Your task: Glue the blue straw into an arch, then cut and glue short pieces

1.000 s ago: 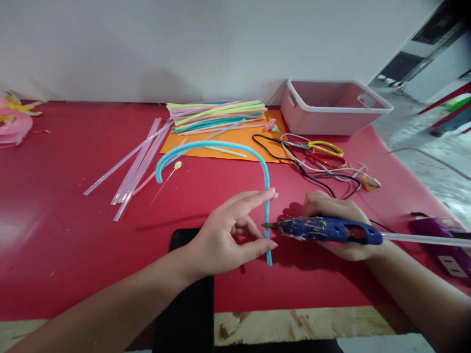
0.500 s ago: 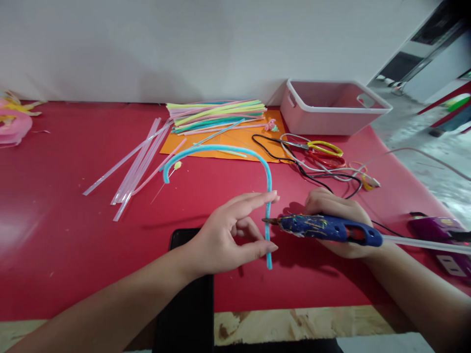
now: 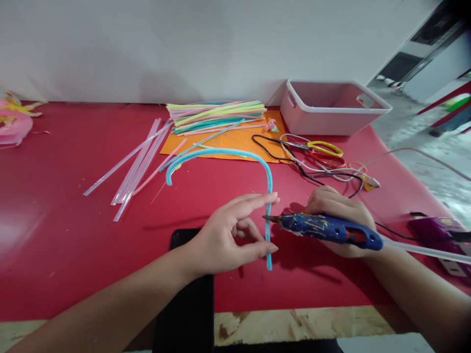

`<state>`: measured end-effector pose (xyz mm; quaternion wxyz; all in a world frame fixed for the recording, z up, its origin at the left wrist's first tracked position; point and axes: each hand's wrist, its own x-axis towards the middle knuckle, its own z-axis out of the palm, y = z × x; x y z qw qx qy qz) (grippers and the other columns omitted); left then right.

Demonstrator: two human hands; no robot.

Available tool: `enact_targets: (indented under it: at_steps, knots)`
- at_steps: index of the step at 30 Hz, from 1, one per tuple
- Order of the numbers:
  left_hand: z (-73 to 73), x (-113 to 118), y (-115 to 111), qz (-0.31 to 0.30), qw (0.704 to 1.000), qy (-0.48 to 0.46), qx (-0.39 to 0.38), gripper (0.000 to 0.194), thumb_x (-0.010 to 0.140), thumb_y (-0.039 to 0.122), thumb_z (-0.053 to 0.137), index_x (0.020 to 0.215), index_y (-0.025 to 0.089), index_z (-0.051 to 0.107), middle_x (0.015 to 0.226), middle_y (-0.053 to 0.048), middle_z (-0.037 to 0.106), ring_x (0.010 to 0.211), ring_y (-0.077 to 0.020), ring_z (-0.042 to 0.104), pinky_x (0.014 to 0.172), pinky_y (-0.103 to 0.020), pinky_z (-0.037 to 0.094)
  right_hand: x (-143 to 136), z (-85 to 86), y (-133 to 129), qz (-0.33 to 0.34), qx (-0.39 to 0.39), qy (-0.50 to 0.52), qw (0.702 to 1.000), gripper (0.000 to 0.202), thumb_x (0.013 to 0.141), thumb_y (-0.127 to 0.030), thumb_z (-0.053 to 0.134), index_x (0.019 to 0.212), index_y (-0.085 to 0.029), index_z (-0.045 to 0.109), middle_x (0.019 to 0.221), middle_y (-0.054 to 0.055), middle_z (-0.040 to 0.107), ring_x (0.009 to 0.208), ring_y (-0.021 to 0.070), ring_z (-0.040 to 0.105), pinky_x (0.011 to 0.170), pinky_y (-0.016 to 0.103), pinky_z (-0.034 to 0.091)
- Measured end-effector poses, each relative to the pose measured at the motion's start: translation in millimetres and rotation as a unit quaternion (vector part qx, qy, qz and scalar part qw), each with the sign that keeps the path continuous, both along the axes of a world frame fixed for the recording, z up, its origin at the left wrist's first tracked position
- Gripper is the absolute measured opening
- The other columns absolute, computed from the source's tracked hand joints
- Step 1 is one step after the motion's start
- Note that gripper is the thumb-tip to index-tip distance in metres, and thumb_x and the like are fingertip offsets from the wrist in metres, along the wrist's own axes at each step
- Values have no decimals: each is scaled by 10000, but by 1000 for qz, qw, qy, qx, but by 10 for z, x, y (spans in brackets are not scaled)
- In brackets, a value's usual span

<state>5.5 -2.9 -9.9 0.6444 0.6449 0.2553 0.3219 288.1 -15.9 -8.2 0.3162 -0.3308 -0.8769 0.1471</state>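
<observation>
A bent blue pipe cleaner (image 3: 228,153) is held above the table by my left hand (image 3: 228,233), its straight end gripped between the fingertips and thumb. My right hand (image 3: 338,215) is closed round a dark blue hot glue gun (image 3: 316,228) smeared with dried glue. The gun's metal nozzle lies at the straight stretch of the pipe cleaner, between my left fingers and thumb. Whether the nozzle touches it I cannot tell. A clear glue stick (image 3: 423,248) sticks out of the gun's back end.
Several pipe cleaners (image 3: 217,115) lie on an orange envelope (image 3: 228,142). Glue sticks (image 3: 138,169) are to the left. A pink bin (image 3: 331,117), scissors (image 3: 326,153) and tangled cables (image 3: 305,171) are at the right, a purple power strip (image 3: 434,228) beyond. A black phone-like slab (image 3: 187,314) overhangs the front edge.
The curved end of the pipe cleaner has dipped slightly and shifted a little right. The glue gun's nozzle has risen slightly, and its back end with the glue stick has dropped a little.
</observation>
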Motion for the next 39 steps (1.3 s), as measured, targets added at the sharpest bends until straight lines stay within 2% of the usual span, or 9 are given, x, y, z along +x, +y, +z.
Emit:
enact_targets:
  at_steps: [23,29,36,39]
  knots:
    - [9,-9,3,-13,999,30,5,739,812,204,787,1476,316,484,1536,-131,425,715,-38,687,658,-182,566,-45,32,-6,-46,38,5,998,175,777,-175,583,941,-234,575,732,38,635,623,213,581,647,404,460]
    - [20,-2,-6,2,1000,30,1,755,807,210,792,1482,313,471,1550,-142,415,716,-45,685,641,-180,570,-10,4,-15,-40,50,63,996,261,751,-147,612,999,-225,593,754,52,621,636,218,575,605,396,459]
    - [48,12,-12,21,1000,3,-22,760,803,187,787,1483,311,470,1573,-156,387,690,-30,659,639,-174,584,-20,36,17,10,63,43,997,160,836,-262,550,978,-204,596,721,63,638,631,220,547,635,420,440]
    - [56,15,-12,22,999,2,-25,758,802,192,792,1479,313,476,1561,-156,406,682,-27,653,626,-167,579,-20,52,24,23,58,30,998,186,893,-355,520,971,-208,604,705,56,638,615,217,552,647,422,431]
